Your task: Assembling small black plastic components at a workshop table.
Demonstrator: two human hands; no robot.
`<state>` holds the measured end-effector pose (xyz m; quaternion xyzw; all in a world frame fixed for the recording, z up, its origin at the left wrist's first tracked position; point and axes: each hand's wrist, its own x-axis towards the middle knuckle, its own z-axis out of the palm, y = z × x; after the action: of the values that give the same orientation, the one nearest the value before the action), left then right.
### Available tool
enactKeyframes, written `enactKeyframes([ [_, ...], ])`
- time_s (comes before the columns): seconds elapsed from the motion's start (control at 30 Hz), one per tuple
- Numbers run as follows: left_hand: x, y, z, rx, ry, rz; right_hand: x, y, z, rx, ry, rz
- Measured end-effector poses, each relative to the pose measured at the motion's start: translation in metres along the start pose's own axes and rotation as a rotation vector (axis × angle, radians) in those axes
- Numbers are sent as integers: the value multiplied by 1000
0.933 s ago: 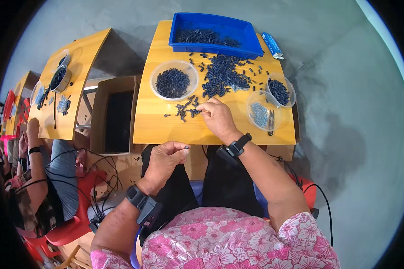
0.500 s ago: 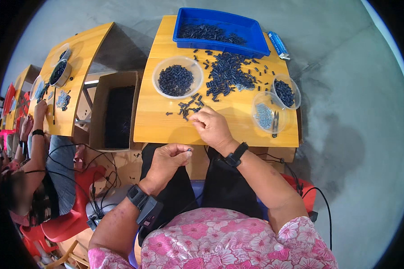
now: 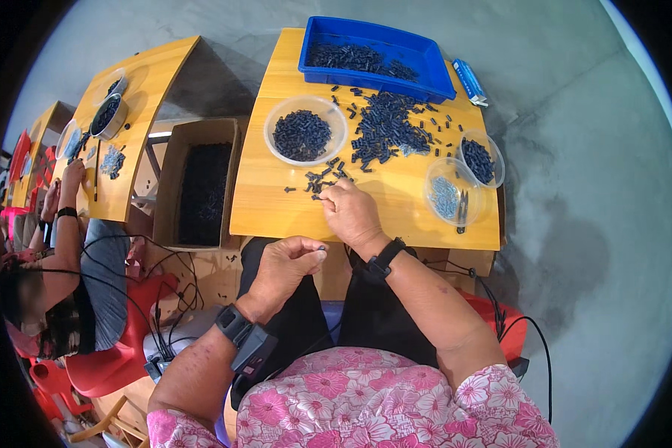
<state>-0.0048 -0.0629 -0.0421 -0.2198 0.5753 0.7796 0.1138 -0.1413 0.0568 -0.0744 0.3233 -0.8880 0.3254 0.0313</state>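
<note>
My right hand rests on the yellow wooden table, its fingertips on a small cluster of dark blue plastic pieces. My left hand hovers below the table's front edge, above my lap, pinching one small dark piece between thumb and forefinger. A large pile of the same dark pieces lies in the table's middle. To its left stands a clear round bowl holding more of them.
A blue tray of pieces sits at the table's far edge. Two clear bowls stand at the right, one with small pliers. A cardboard box of dark pieces stands left. Another person works at the neighbouring table.
My right hand slid back toward the table's front edge with the small cluster. My left hand rose slightly and now pinches a piece. The view shifted a little.
</note>
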Motion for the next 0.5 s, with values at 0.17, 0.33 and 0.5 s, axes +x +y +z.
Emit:
enactKeyframes([
  [0.17,0,0,-3,0,-14,3,2,3,-2,67,5,46],
  [0.33,0,0,-2,-3,-3,-1,7,8,-5,102,99,80],
  [0.5,1,-1,-2,-7,-2,-15,12,8,-4,84,95,52],
])
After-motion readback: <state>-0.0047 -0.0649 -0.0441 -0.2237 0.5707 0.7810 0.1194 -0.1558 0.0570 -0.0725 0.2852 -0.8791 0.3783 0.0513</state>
